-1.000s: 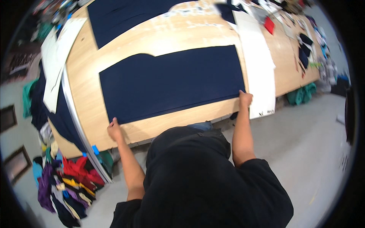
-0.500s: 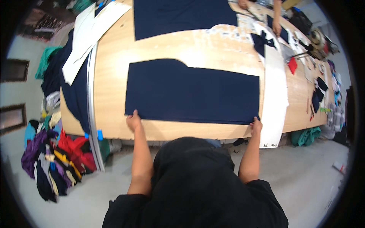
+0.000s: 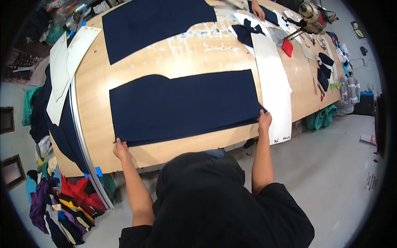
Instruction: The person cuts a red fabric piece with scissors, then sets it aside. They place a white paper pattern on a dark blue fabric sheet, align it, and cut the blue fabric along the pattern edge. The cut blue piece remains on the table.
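Observation:
A navy cut fabric panel (image 3: 182,103) lies spread on the light wooden table (image 3: 91,103), its long near edge toward me. My left hand (image 3: 121,149) pinches the panel's near left corner. At the opposite end, my right hand (image 3: 264,120) grips the near right corner, which is pulled out to a small point. Between the hands the near edge looks slightly lifted and layered. Just right of the panel runs a long white paper pattern (image 3: 275,95), close to my right hand. A second, larger navy fabric piece (image 3: 153,29) lies farther back.
White pattern pieces (image 3: 68,70) overlap a metal rail (image 3: 78,120) at the left. Colourful cloth (image 3: 62,206) is heaped on the floor. A cutting machine (image 3: 313,17) stands at the far right, near scissors (image 3: 322,96). Another person's hand (image 3: 258,11) rests at the far edge.
My view has turned, so the table looks tilted. The panel's near right corner is now drawn outward in my right hand. Both hands keep hold of the corners.

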Available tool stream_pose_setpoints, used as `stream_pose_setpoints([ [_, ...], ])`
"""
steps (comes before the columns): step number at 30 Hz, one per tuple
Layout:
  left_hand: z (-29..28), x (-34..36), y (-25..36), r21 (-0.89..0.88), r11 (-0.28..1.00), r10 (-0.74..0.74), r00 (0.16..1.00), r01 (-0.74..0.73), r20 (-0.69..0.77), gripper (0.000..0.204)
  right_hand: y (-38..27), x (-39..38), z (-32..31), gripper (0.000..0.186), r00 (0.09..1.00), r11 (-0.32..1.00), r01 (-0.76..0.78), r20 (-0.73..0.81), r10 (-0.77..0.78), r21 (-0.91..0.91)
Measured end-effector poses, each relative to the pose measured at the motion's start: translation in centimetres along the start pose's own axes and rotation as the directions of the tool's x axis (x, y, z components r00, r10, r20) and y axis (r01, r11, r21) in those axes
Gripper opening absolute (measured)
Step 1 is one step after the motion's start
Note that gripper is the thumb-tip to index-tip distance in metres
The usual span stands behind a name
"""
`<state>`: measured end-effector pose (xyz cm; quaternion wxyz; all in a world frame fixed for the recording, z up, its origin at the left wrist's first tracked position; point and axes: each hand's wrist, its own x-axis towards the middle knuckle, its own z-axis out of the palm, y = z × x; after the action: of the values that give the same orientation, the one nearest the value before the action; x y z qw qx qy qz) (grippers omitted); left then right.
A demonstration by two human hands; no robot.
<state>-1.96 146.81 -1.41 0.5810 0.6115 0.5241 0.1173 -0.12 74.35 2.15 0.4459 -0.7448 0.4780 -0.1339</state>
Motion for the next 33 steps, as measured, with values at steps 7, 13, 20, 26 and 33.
stream_pose_setpoints([
  [7,-1.4,-3.3,0.8,-0.027,0.997,0.068,0.997,-0.069,-0.033,0.032,2.0,-0.5,-2.3,0.022,0.995,0.998,0.052,-0.085,-0.054,-0.031],
  [13,-1.6,-2.5,-2.1,-0.062,0.997,0.05,0.999,-0.051,-0.007,0.035,5.0,-0.4,-1.2,0.025,0.998,0.993,0.0,-0.066,-0.007,-0.115],
  [20,-3.7,-2.8,-2.4,-0.093,0.984,0.152,0.988,-0.151,0.002,0.035,4.5,-2.7,-1.7,0.028,0.993,0.994,0.011,-0.117,-0.024,-0.111],
  [26,-3.5,-2.1,-3.9,0.063,0.998,0.027,0.999,-0.029,0.022,0.042,10.1,0.9,-1.6,0.023,0.984,0.97,0.057,-0.151,-0.094,-0.238],
  [33,-3.5,-2.8,-3.3,-0.03,0.98,0.197,0.98,-0.198,-0.027,0.032,10.2,1.6,-3.4,0.027,0.989,0.954,0.09,-0.086,-0.119,-0.285],
])
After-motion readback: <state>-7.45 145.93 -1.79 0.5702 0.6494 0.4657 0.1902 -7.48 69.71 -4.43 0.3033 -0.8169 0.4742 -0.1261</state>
